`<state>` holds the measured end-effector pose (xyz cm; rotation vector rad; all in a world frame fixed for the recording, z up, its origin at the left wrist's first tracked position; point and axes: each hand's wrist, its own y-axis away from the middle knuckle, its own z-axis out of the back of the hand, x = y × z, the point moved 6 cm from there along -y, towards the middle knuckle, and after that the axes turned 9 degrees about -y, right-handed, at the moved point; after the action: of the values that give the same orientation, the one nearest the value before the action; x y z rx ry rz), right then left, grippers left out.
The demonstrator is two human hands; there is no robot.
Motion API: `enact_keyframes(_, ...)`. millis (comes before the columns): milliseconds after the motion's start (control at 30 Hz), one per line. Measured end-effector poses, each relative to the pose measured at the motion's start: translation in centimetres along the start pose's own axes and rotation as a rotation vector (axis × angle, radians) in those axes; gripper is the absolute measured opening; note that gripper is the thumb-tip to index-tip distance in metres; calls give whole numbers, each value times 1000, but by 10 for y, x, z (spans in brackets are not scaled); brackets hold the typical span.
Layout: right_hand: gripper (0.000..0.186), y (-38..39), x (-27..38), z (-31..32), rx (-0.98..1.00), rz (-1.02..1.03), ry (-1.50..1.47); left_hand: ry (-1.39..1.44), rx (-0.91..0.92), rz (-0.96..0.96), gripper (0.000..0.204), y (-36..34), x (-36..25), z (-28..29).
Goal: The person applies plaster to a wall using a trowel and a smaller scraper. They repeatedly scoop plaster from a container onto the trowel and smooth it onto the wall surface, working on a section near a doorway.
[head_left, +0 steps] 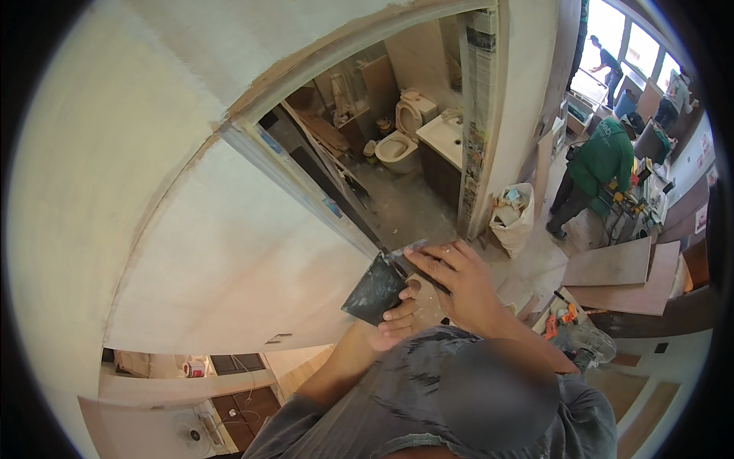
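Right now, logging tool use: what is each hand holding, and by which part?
Left hand grips a dark plaster hawk by its lower edge. Right hand holds a trowel; where it grips is hidden.

A: that flat trowel blade (375,289) is dark grey, streaked with pale putty. The big plastered wall panel (229,260) is creamy off-white with brownish edges.

B: yep, and the porcelain toilet (397,145) is white. The bent-over person's work shirt (604,157) is green, the leaning wooden boards (619,275) pinkish tan.
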<state>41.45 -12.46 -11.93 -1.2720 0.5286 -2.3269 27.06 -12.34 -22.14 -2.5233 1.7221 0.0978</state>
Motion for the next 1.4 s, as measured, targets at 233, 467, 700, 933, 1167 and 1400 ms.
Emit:
enact_keyframes(233,31,29,-75,12,-355,-636,-769,-479,-710,-465,30,14,-30,1)
enact_keyframes(467,41,27,-67,10,-431,-694,-1618,-462,-905,-442,31,5,-17,-35)
enact_keyframes(700,49,32,-76,-18,-517,-656,-1748,-371,-735,-67,26,-8,20,-51)
enact_keyframes(933,42,69,-114,-18,8,-723,-1338,-427,-799,-315,23,12,-1,-35)
enact_keyframes(1167,34,27,-88,11,-477,-631,-1356,-574,-868,-645,32,25,-10,-40)
enact_keyframes(1400,45,35,-54,-3,-252,-545,-862,-1000,-893,-861,36,31,-17,-49)
